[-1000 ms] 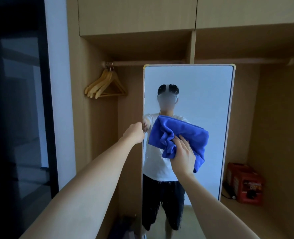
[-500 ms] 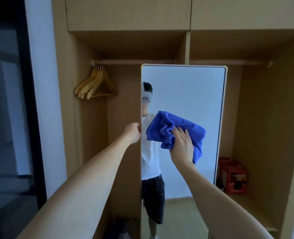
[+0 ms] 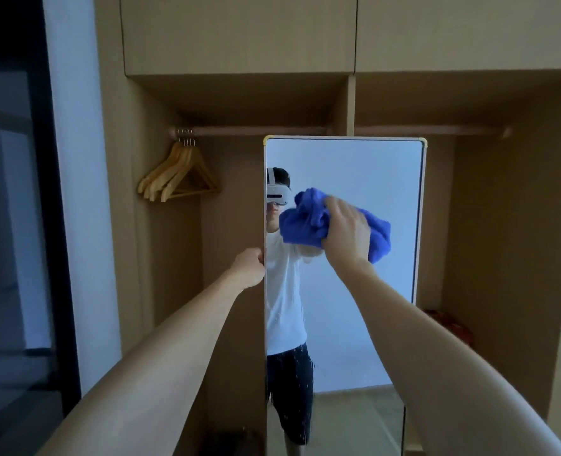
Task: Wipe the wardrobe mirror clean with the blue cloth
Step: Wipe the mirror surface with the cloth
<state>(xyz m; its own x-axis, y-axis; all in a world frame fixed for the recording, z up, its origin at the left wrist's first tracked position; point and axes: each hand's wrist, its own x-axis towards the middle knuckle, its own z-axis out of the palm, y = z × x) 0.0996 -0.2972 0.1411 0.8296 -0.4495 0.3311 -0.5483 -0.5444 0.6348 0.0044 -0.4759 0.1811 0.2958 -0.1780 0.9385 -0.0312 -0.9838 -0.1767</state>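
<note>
The right hand is pressed against the blue cloth, fingers curled into the bunched fabric and holding it flat to the glass. The cloth sits on the upper middle area of the mirror, with folds protruding left of the hand and a further portion showing to its right.

The left hand is closed around the left edge of the mirror, at a level just below the cloth; the fingertips are hidden behind the frame. Both forearms extend from the bottom of the view toward the mirror.

The mirror is a tall panel with a pale frame and yellow top corners, standing upright in front of the open wardrobe. Small droplets or specks are visible on the lower part of the glass. The glass reflects a person in a white shirt and dark shorts.

Inside the wardrobe, wooden hangers hang from the rail to the left of the mirror. A red object lies low in the right compartment, partly hidden by the right forearm.
</note>
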